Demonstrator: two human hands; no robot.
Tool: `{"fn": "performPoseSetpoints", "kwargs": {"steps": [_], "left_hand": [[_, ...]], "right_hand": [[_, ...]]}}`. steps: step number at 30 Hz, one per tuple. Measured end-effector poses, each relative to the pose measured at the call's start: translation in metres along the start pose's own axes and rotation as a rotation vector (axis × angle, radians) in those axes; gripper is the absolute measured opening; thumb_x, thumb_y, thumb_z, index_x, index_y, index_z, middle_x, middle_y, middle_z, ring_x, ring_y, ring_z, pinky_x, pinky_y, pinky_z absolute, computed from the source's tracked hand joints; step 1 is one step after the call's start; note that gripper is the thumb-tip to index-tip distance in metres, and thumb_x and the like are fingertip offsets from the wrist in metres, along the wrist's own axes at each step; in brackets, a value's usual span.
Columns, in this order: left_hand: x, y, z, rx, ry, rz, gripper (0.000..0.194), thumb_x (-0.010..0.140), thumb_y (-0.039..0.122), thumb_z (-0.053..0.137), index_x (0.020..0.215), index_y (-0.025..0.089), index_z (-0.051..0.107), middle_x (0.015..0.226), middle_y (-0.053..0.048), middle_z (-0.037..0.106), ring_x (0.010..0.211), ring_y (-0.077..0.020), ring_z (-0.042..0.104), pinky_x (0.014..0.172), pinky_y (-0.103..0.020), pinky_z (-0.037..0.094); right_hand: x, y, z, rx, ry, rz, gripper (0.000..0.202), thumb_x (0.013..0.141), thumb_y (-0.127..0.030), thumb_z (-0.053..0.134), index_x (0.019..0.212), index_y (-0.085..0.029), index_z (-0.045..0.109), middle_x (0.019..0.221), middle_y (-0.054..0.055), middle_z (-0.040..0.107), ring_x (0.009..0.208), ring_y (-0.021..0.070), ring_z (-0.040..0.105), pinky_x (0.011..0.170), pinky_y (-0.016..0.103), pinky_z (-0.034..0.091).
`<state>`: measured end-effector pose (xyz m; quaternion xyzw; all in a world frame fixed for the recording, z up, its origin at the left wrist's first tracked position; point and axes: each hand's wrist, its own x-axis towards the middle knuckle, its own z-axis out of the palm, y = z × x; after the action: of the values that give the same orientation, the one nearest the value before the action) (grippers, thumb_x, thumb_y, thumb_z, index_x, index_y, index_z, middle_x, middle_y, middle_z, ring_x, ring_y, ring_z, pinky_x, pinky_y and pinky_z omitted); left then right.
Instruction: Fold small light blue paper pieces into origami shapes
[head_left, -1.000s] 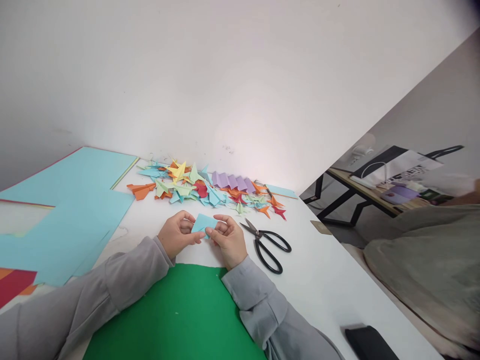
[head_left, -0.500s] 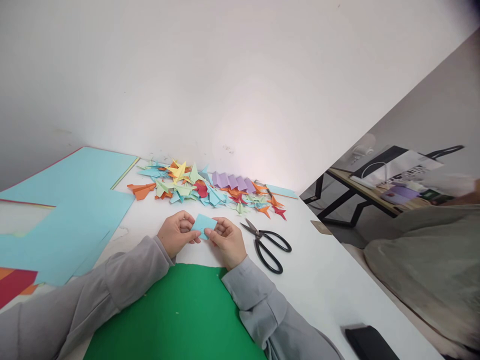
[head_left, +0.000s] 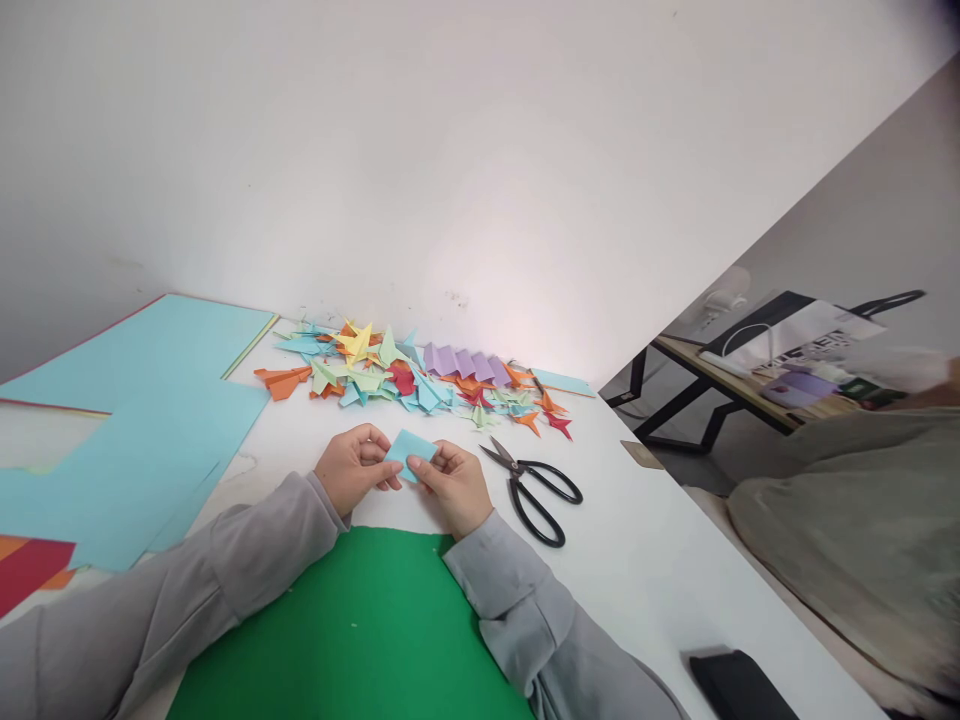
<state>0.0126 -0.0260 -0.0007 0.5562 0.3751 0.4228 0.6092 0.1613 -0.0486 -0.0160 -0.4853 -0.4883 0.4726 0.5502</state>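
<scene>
A small light-blue square of paper (head_left: 409, 449) is held up between my two hands, above the white table just past the far edge of a green sheet (head_left: 352, 630). My left hand (head_left: 355, 465) pinches its left corner with thumb and fingers. On the other side, my right hand (head_left: 454, 482) grips the lower right part, its thumb lying across the front. The fingers behind the paper are partly hidden. Black-handled scissors (head_left: 517, 467) lie to the right of my right hand, blades slightly apart and pointing away to the left.
Along the wall lies a pile of folded paper shapes (head_left: 360, 375) in several colours, with a purple pleated strip (head_left: 466, 364). Large light-blue sheets (head_left: 150, 440) cover the left side. A black object (head_left: 742, 685) rests at the near right. Beyond the table stands a wooden desk (head_left: 686, 352).
The blue square has turned slightly in my fingers, its right corner now a little lower and farther right. My right fingers have shifted slightly; my left hand stays nearly still.
</scene>
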Motion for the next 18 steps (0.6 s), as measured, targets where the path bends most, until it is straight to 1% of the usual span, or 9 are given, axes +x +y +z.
{"fn": "performPoseSetpoints", "kwargs": {"steps": [4,10,15,18], "left_hand": [[-0.0003,0.0004,-0.0004,-0.022,-0.005,0.003,0.030,0.059,0.027,0.070,0.075,0.015,0.047,0.050,0.000,0.063,0.049,-0.0159,0.062,0.046,-0.024,0.047],[-0.0018,0.0034,-0.0007,-0.070,-0.040,-0.005,0.033,0.060,0.032,0.067,0.081,0.014,0.049,0.053,-0.003,0.065,0.051,-0.0174,0.063,0.046,-0.025,0.047],[-0.0016,0.0034,-0.0009,-0.073,-0.013,-0.003,0.033,0.063,0.038,0.064,0.080,0.013,0.050,0.052,-0.002,0.063,0.051,-0.0184,0.063,0.046,-0.026,0.048],[-0.0009,0.0020,-0.0013,-0.061,0.009,0.016,0.032,0.063,0.037,0.065,0.079,0.014,0.051,0.053,-0.002,0.063,0.050,-0.0177,0.063,0.047,-0.026,0.048]], "right_hand": [[-0.0007,-0.0028,0.0003,0.009,0.037,0.002,0.030,0.058,-0.037,0.071,0.054,-0.017,0.049,0.040,-0.007,0.045,0.037,0.0061,0.036,0.041,0.020,0.025],[-0.0003,-0.0032,-0.0001,0.048,0.076,0.010,0.034,0.056,-0.036,0.073,0.049,-0.018,0.044,0.036,-0.009,0.039,0.035,0.0059,0.035,0.039,0.020,0.025],[0.0002,-0.0021,-0.0007,0.040,0.067,0.003,0.033,0.056,-0.036,0.072,0.050,-0.018,0.045,0.036,-0.009,0.041,0.035,0.0059,0.035,0.039,0.020,0.024],[-0.0001,-0.0023,-0.0004,0.046,0.071,0.004,0.033,0.056,-0.035,0.073,0.049,-0.018,0.045,0.035,-0.009,0.039,0.035,0.0061,0.035,0.039,0.020,0.024]]}}
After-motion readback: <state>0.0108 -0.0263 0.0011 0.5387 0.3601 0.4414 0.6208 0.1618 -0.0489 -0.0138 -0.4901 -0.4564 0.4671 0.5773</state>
